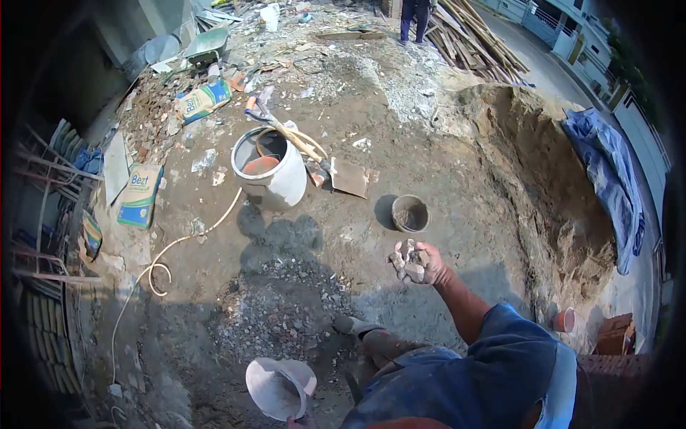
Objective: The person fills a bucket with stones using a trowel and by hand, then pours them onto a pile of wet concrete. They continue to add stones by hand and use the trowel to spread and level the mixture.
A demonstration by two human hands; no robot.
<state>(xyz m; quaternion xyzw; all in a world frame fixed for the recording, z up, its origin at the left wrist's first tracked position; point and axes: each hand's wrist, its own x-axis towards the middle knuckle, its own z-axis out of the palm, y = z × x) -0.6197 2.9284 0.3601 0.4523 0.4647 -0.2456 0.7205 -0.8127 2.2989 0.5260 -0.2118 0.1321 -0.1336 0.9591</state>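
Note:
My right hand (426,263) is stretched out over the ground with its fingers curled around several grey stones (414,272). Just beyond it stands a small dark bucket (411,214) with some greyish material inside. At the bottom edge, my left hand (303,422) shows only in part, at the rim of a whitish bucket (268,392) that is tilted with its mouth towards me; it appears to grip that rim. Between the two hands and to the left lies a pile of gravel (282,314), close to my boot (350,326).
A large white drum (279,182) holds a hose, which trails left. Cement bags (139,195) lie at the left, with a wheelbarrow (207,44) behind. A sand heap (543,143) and blue tarp (614,179) flank the right. Another person (414,20) stands by timber poles (475,39).

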